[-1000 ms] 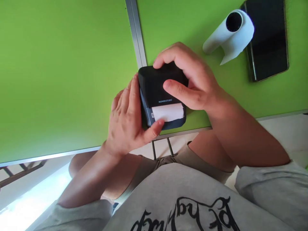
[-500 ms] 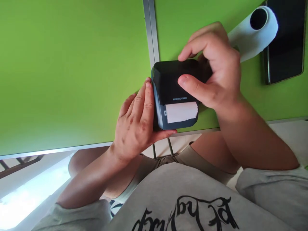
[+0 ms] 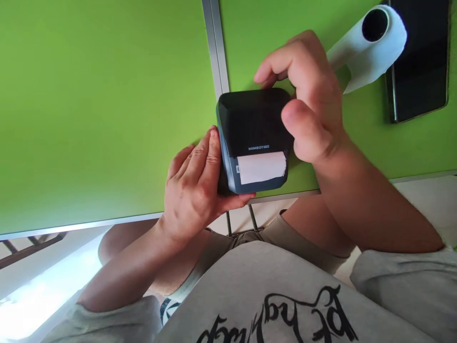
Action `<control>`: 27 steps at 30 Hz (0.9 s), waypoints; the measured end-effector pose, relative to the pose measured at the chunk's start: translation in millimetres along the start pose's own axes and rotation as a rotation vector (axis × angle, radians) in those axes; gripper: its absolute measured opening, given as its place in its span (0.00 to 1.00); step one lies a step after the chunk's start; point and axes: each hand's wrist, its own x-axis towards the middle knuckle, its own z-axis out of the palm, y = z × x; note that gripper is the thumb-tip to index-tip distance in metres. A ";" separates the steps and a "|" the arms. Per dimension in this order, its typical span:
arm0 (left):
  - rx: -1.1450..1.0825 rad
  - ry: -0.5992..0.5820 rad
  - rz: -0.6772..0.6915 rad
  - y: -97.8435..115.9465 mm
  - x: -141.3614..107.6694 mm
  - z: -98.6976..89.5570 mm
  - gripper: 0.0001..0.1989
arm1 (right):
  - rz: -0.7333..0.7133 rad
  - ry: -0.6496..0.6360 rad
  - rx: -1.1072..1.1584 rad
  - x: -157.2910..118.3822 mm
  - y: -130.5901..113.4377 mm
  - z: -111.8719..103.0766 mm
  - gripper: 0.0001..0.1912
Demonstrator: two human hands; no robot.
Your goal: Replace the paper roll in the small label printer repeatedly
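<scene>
A dark label printer (image 3: 255,114) marked NIIMBOT lies on the green table near its front edge, lid down. A strip of white label paper (image 3: 262,166) sticks out of its front slot and ends in a ragged right edge. My left hand (image 3: 194,186) grips the printer, with fingers along its left side and the thumb across its lower front. Over the printer's far right corner is my right hand (image 3: 310,95), thumb and forefinger apart and fingers bent. Its lower fingers are partly hidden, so I cannot tell whether they touch the casing.
A roll of white paper (image 3: 387,52) with a dark hollow core lies at the upper right, partly unrolled behind my right hand. Beside it is a black phone or tablet (image 3: 421,71). A metal strip (image 3: 214,43) crosses the green table (image 3: 107,109).
My right thumb has lifted off the lid and drawn back to the right. The printer and both hands appear slightly farther left in view, as does the table.
</scene>
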 end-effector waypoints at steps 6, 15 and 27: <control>-0.046 -0.030 -0.018 -2.9 0.3 -0.3 0.54 | -0.029 -0.002 0.006 -1.5 2.2 0.4 0.28; -0.440 -0.001 -0.149 -4.7 8.7 -12.3 0.43 | -0.019 -0.303 -0.120 -0.5 -10.2 -23.7 0.32; -0.556 -0.129 -0.464 -15.2 85.2 -54.6 0.10 | 0.148 -0.147 -0.220 29.8 -41.7 -48.6 0.17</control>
